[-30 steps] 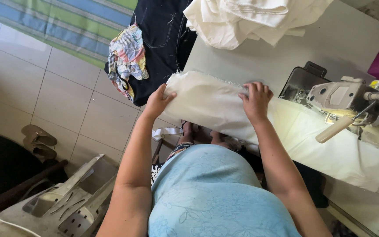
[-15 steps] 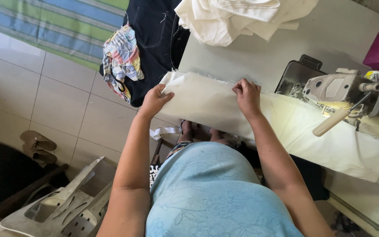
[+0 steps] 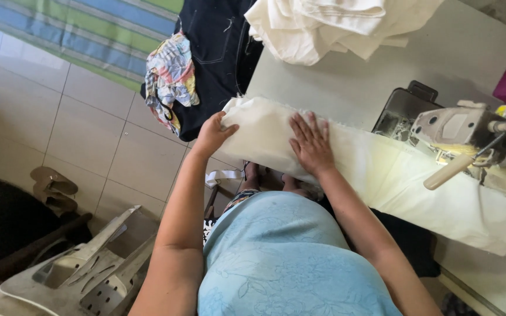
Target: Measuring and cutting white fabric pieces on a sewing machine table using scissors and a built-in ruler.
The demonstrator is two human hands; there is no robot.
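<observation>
Left hand (image 3: 213, 136) grips cream cloth (image 3: 382, 169) — right hand (image 3: 310, 143) flat.

We have the long cloth (image 3: 382, 175) lying on the table (image 3: 346, 82), running from our left hand (image 3: 213, 136) rightward under the sewing machine (image 3: 469, 131). Left hand grips the cloth's end at the table edge; right hand (image 3: 310, 143) lies flat on the cloth just beside it. Beyond both hands, a heap of fabric (image 3: 329, 26) sits on the table's far side. Left of the left hand, dark trousers (image 3: 215, 52) hang off the table, a patterned rag (image 3: 171, 79) on them. Further left, sandals (image 3: 54, 188) on the floor (image 3: 42, 111). Below the left arm, a metal frame (image 3: 83, 272).
</observation>
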